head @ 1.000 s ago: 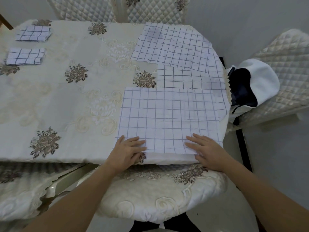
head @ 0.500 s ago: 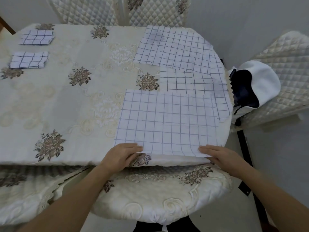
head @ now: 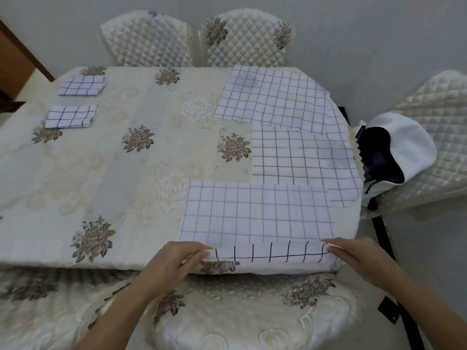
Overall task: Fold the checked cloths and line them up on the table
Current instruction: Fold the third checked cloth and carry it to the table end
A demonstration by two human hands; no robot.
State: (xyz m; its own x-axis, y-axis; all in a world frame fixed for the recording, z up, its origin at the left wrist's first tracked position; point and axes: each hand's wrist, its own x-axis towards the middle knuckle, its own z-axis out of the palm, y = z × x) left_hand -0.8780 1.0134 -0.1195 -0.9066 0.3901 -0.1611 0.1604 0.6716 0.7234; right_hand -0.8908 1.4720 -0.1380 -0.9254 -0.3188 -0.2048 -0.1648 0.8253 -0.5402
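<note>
A white checked cloth point(head: 257, 213) lies flat at the table's near right edge. My left hand point(head: 177, 258) pinches its near left corner and my right hand point(head: 353, 253) pinches its near right corner. The near edge is lifted and turned up, showing a strip with darker lines. Behind it lie two more unfolded checked cloths, one in the middle right point(head: 300, 157) and one at the far right point(head: 273, 97), overlapping each other. Two small folded checked cloths sit at the far left, one point(head: 82, 85) behind the other point(head: 70, 117).
The table point(head: 113, 173) wears a cream cloth with brown flowers. Quilted chairs point(head: 247, 39) stand behind it and one at the right holds a white and dark bag point(head: 394, 150). A padded seat point(head: 240, 311) is right below my hands.
My hands slid from flat on the cloth to its near corners, gripped them and lifted the near edge. My view rose a little.
</note>
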